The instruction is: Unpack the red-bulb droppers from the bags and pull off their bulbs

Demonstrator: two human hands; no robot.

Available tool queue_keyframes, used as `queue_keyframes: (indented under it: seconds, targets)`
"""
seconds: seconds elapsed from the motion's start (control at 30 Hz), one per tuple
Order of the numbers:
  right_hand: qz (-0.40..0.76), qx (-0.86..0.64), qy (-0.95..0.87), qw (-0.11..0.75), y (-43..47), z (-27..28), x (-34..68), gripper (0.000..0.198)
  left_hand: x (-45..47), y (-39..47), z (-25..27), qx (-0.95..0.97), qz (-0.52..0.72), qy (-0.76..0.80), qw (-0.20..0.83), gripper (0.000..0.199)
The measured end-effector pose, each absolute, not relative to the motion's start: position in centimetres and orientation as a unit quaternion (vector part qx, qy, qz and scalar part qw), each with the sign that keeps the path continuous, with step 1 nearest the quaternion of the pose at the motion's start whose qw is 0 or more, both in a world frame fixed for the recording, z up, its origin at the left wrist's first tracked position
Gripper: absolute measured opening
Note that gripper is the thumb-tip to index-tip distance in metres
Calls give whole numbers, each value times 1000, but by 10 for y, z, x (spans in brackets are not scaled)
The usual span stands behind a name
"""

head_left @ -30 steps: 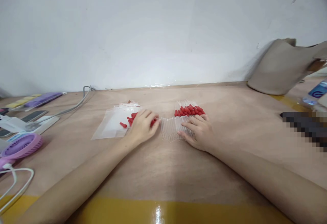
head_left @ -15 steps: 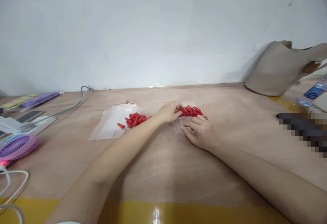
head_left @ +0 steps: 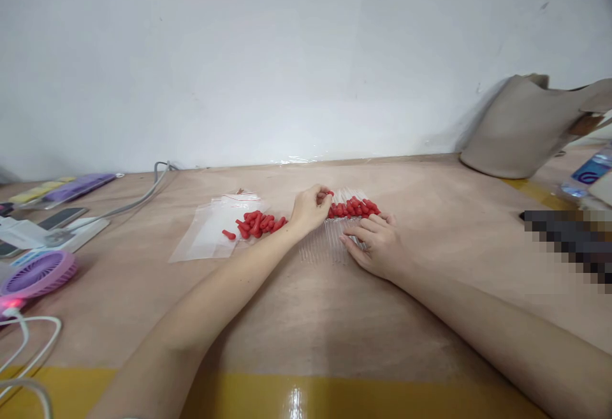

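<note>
My left hand (head_left: 313, 207) is closed in a pinch on a small red rubber bulb (head_left: 329, 194), just above the left end of a heap of similar red bulbs (head_left: 354, 207). That heap lies across a bundle of thin clear tubes (head_left: 319, 243). My right hand (head_left: 375, 245) rests at the right side of the tubes with its fingers apart, beside the heap. Further left, a second pile of red bulbs (head_left: 258, 223) lies partly on a clear plastic bag (head_left: 203, 234). My left forearm passes in front of part of this pile.
On the left are a purple fan (head_left: 41, 275) with white cables, a phone (head_left: 62, 218), a grey cable (head_left: 138, 201) and purple and yellow packs (head_left: 79, 188). A beige bag (head_left: 507, 129) and a bottle (head_left: 590, 170) stand at the right. A wall closes off the back.
My left hand has risen slightly and moved left from the heap, with a red bulb now between its fingertips. My right hand has stayed almost still.
</note>
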State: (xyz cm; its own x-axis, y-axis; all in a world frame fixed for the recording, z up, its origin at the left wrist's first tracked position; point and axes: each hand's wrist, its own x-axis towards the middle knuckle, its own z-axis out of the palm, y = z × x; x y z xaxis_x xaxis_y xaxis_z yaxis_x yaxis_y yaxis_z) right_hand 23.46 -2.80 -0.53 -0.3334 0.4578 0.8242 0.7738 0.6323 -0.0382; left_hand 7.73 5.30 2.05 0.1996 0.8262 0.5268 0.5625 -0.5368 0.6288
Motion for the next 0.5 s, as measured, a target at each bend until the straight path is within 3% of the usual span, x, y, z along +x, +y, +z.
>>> queue_keyframes:
  seconds: [0.2, 0.37, 0.5]
  targets:
    - [-182, -410, -778, 439, -29, -6, 236, 14, 64, 31, 20, 756, 481, 405, 183, 16]
    - [-189, -408, -770, 453, -28, -4, 237, 48, 25, -11, 24, 850, 429, 275, 132, 21]
    - [-178, -327, -832, 411, -26, -3, 237, 46, -3, -36, 20, 895, 376, 216, 106, 23]
